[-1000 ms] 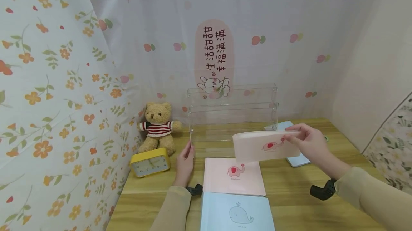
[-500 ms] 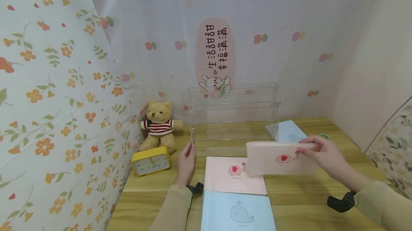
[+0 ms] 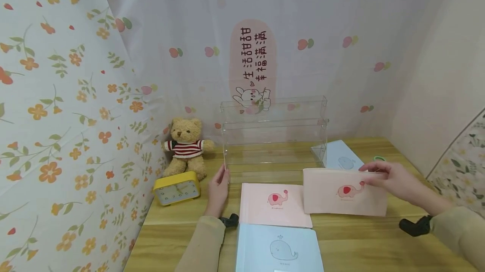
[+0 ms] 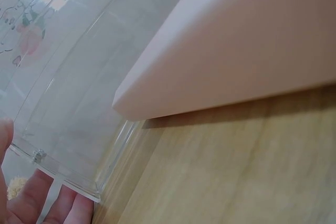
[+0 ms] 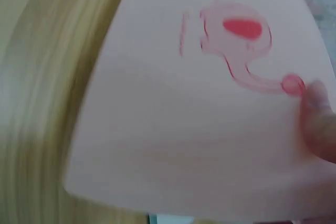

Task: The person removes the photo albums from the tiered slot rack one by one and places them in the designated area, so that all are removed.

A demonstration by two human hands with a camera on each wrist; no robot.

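Note:
My left hand (image 3: 217, 190) grips the left side edge of a clear acrylic shelf rack (image 3: 274, 122); in the left wrist view, fingers (image 4: 34, 195) show behind the panel. At the right, my right hand (image 3: 399, 181) pinches the top edge of a pink elephant booklet (image 3: 323, 200), tilted with its cover facing me. The thumb (image 5: 317, 124) lies on that cover in the right wrist view; the other fingers are hidden there. Left of the held booklet, another pink elephant booklet (image 3: 259, 217) lies flat. A blue whale booklet (image 3: 255, 249) lies nearer me.
A teddy bear (image 3: 187, 148) sits left of the rack, behind a yellow clock (image 3: 177, 188). Another blue whale booklet (image 3: 341, 152) lies at the back right, partly covered by the held one. A green ring-shaped thing (image 3: 379, 158) is beside it. Patterned cloth hangs behind.
My right hand has moved right and nearer me with the pink booklet, whose cover now shows more fully. The blue booklet at the back right is more exposed. My left hand stays on the rack.

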